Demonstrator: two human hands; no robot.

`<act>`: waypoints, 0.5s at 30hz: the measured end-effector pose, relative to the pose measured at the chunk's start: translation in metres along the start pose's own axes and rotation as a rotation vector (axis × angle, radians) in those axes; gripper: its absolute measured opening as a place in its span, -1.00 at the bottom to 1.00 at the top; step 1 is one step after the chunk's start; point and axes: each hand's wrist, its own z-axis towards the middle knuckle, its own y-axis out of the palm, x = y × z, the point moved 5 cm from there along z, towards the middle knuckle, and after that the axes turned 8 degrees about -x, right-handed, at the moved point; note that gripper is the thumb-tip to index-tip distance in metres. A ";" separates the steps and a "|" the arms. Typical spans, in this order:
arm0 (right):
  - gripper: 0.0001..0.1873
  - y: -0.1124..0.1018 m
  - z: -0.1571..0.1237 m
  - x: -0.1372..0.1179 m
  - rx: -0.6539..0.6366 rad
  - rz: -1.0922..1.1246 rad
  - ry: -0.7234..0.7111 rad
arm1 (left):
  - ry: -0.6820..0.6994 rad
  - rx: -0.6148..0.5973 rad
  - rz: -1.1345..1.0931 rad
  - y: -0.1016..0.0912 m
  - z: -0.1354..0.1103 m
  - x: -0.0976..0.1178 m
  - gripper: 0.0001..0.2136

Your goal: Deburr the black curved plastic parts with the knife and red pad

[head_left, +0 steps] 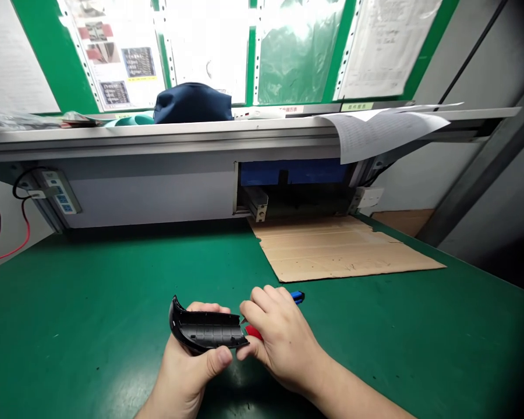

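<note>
Over green mat, left hand clamps black plastic shell, right hand clamps red-blue pliers at rim; steady both.

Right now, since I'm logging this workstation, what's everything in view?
black plastic shell: 1, black, held in left hand
hand tool: 1, red and blue, in right hand
bench top: 1, green, below hands
cardboard sheet: 1, brown, flat on bench, far side
shelf: 1, grey, behind bench
cloth item: 1, navy, on shelf
loose paper: 1, white, drooping over shelf edge
posted sheets: several, white, behind shelf
power strip: 1, grey, under shelf, left
wires: red and black, far left
left hand: 1, under shell
right hand: 1, over tool
</note>
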 end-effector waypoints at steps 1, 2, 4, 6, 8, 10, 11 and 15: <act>-0.11 0.000 0.000 0.000 -0.008 -0.011 -0.001 | -0.007 -0.016 0.011 -0.002 0.000 -0.001 -0.53; -0.12 0.001 0.001 0.000 -0.018 -0.019 -0.004 | -0.010 -0.033 0.025 -0.004 0.000 -0.002 -0.54; -0.14 0.001 0.001 -0.001 -0.033 -0.032 -0.013 | -0.010 -0.061 0.056 -0.007 0.000 -0.003 -0.56; -0.16 0.002 0.001 -0.002 -0.047 -0.052 -0.024 | 0.004 -0.067 0.078 -0.009 0.000 -0.004 -0.57; -0.18 0.003 0.000 -0.003 -0.053 -0.073 -0.035 | 0.007 -0.080 0.094 -0.008 0.000 -0.004 -0.58; -0.20 0.004 0.000 -0.002 -0.061 -0.083 -0.044 | 0.001 -0.097 0.099 -0.005 0.001 -0.003 -0.59; -0.21 0.005 0.000 -0.001 -0.066 -0.079 -0.049 | 0.001 -0.098 0.094 -0.004 0.001 -0.003 -0.60; -0.20 0.013 -0.002 0.004 -0.139 0.089 -0.110 | 0.037 -0.073 0.079 -0.003 0.002 -0.001 -0.60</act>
